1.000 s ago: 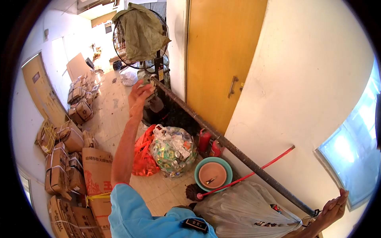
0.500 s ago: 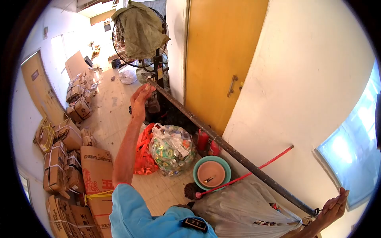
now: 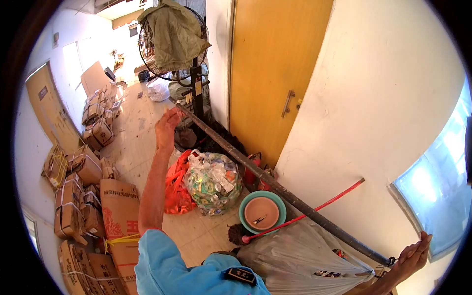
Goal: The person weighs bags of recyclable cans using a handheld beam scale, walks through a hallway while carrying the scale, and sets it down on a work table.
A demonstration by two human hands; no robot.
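Note:
A long dark pole (image 3: 236, 153) slants across the view, from upper left to lower right. My left hand (image 3: 168, 123) is at its upper end, fingers closed near the tip; the exact grip is partly hidden. Down at the right, my right hand (image 3: 415, 253) is closed beside the pole's lower end, where dark wire is wound. A large translucent bag (image 3: 305, 250) hangs beneath that end, its gathered top stretched toward my right hand.
A bag of cans (image 3: 212, 184), a red bag (image 3: 178, 194), nested basins (image 3: 262, 211) and a red-handled mop (image 3: 314, 209) are below the pole. Bundled cardboard (image 3: 119, 209) lines the left. A covered fan (image 3: 173, 39) stands near the yellow door (image 3: 275, 64).
My left hand and the pole's upper end have moved left and slightly down. My right hand has stayed nearly in place.

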